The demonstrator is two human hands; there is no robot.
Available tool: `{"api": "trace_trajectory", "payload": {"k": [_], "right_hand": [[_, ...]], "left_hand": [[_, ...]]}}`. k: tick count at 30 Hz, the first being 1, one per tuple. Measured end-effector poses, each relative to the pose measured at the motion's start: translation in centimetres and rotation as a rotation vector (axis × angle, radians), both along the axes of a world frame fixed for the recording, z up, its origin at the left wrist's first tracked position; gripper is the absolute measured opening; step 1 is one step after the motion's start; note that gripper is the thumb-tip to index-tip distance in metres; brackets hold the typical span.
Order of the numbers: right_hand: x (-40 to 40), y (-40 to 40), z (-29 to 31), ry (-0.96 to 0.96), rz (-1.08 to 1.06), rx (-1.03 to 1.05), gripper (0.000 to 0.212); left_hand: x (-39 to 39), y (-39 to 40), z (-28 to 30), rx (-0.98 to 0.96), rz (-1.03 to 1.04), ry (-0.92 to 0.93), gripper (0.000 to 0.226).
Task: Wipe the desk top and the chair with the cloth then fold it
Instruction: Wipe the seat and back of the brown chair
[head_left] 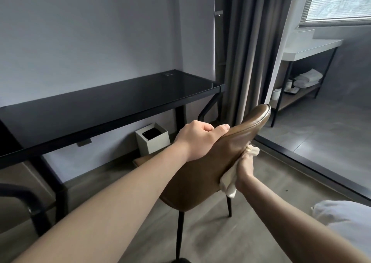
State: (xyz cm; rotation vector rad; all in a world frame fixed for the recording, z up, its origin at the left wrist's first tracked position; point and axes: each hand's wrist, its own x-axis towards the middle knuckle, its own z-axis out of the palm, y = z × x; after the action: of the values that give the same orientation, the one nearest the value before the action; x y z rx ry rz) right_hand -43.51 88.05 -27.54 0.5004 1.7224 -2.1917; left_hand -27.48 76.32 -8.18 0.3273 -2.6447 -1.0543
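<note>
While my left hand curls over the top edge of the brown, smooth leather chair back, thumb laid flat along the rounded rim and fingers wrapped down the far side out of my sight, my right hand presses the soft, cream-coloured crumpled cloth against the chair's rear face. My right fingers are bent around the cloth, bunching it; one loose corner pokes out above my knuckles and a thicker fold hangs below my wrist. The backrest is a curved, glossy shell with a stitched seam running along its edge, and it stands on thin, straight black metal legs beneath my forearms.

Beyond my left fingers, well apart from them, lies the long black desk top with a glassy, reflective surface, framed in dark angular metal. Below it, near my left knuckles from this view, sits a white square waste bin with a black liner on the grey wood-grain floor. Past my right fingers hang heavy taupe pleated curtains, and farther off a white shelf unit holds folded white towels. Close to my right elbow lies a puffy white pillow.
</note>
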Motion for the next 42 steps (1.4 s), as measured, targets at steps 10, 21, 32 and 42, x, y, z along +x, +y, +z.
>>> {"api": "trace_trajectory", "payload": {"k": [10, 21, 32, 42], "right_hand": [[14.5, -7.4, 1.9, -0.067, 0.07, -0.018, 0.073], [9.7, -4.3, 2.5, -0.034, -0.123, -0.088, 0.071], [-5.2, 0.4, -1.0, -0.139, 0.054, 0.028, 0.087], [7.2, -2.6, 0.6, 0.042, -0.05, 0.078, 0.067]], "left_hand": [[0.4, 0.3, 0.2, 0.02, 0.032, -0.016, 0.07], [0.7, 0.5, 0.3, 0.023, 0.039, -0.009, 0.072], [0.0, -0.1, -0.7, 0.025, 0.0, 0.032, 0.071], [0.0, -0.2, -0.4, 0.016, 0.012, 0.045, 0.072]]}}
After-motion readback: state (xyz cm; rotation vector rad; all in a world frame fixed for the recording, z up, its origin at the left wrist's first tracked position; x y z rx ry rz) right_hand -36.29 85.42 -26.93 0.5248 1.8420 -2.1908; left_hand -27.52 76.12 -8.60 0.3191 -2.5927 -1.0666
